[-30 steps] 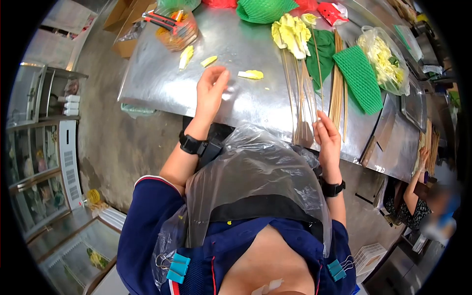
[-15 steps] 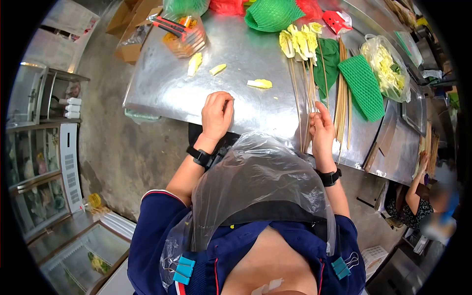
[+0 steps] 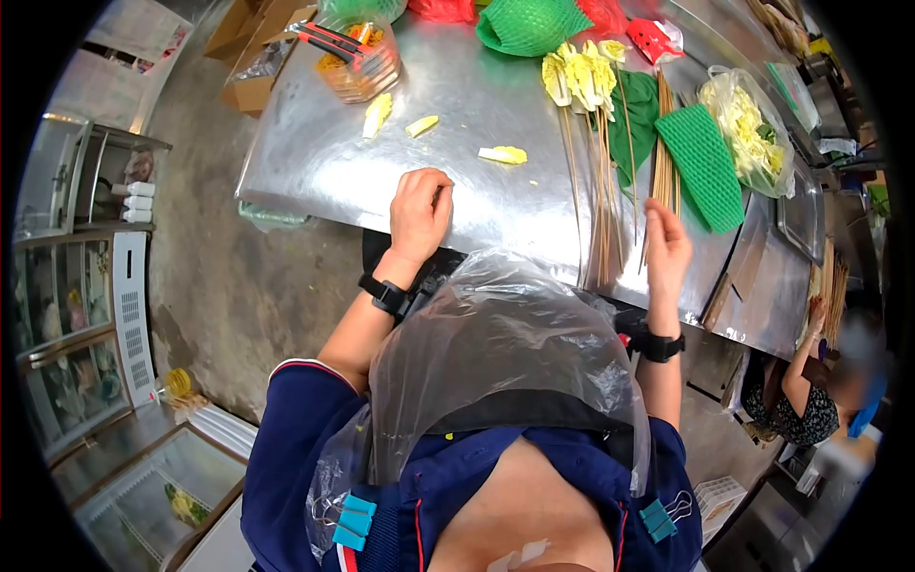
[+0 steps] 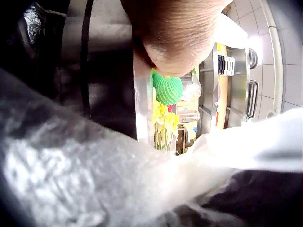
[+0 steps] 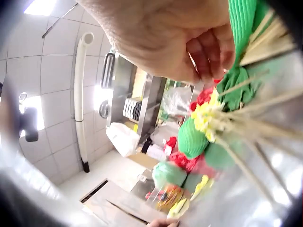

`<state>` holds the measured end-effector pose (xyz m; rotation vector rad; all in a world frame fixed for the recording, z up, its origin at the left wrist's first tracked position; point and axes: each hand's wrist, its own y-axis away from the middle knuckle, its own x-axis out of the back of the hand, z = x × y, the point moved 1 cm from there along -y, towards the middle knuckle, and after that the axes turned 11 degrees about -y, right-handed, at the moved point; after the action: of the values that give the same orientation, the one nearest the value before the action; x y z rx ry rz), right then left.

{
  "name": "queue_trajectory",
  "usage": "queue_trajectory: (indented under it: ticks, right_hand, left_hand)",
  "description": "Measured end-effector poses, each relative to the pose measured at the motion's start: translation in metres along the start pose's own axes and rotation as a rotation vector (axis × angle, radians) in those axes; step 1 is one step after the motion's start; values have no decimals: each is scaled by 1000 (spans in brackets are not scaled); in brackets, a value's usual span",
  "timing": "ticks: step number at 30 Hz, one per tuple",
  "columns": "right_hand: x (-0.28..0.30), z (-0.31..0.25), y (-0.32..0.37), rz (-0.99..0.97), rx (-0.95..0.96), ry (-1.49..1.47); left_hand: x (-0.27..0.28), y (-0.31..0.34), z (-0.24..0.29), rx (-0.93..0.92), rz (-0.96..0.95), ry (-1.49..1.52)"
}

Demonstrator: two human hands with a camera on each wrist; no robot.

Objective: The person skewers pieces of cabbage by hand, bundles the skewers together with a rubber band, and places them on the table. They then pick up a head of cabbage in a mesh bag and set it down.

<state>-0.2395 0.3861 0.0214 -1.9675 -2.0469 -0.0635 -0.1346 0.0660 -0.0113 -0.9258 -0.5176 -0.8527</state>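
My left hand [image 3: 419, 214] is over the near edge of the steel table [image 3: 305, 176], its fingers loosely bent and nothing showing in them. In the left wrist view its fingers are mostly out of sight. My right hand [image 3: 669, 246] is at the near end of a bundle of bare wooden skewers [image 3: 665, 172], fingers relaxed and slightly curled. Just left of it lie several skewers [image 3: 600, 200] carrying yellow cabbage leaves [image 3: 589, 78] at their far ends. In the right wrist view these leaves [image 5: 207, 116] appear beyond my bent fingers [image 5: 208, 52].
Loose leaf pieces [image 3: 502, 154] lie mid-table. A clear tub [image 3: 367, 76] with red-handled tools stands at the back left. Green foam netting [image 3: 701, 162], a green cloth [image 3: 634, 129] and a bag of leaves [image 3: 748, 119] lie on the right. Another person [image 3: 801, 381] works farther right.
My right hand has moved right, from the leaf-laden skewers to the bare bundle. My left hand has drawn back toward the table edge, its fingers bending more. The loose leaves stay put.
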Motion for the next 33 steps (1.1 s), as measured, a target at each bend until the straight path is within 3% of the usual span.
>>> queue_trajectory:
  ticks: [1,5,7,11,12,16,20,23,24,26,29,33]
  right_hand:
    - [13,11,-8,56,-34,-32]
    - [47,33,-33,31,-8,590]
    - [49,45,-38,-16,-51,765]
    - [51,44,-43,-21,-108,746]
    - [55,50,-43,12,-82,628]
    - [69,52,-45,54,-104,624]
    - [78,62,-37,99,-171,520]
    - [67,58,-31,108,-56,425]
    - [69,58,-31,91,-122,459]
    - [61,53,-34,46,-75,594]
    - [60,52,-39,23,-101,650]
    - [75,73,-37,12,-154,431]
  left_hand:
    - [0,0,0,0,0,3]
    - [1,0,-5,32,-12,69]
    - [2,0,-8,171,-43,171]
    - [-2,5,-28,445,32,441]
    - [0,3,-33,470,87,471]
    - [17,-12,-54,628,183,451]
    - [21,-41,-90,429,324,66]
    - [19,-68,-98,339,221,-167]
    - [14,-74,-101,387,133,-262]
    - [6,-85,-105,477,-43,-453]
    - [1,-98,-118,502,-171,-437]
    - [9,-97,-122,657,-173,-89]
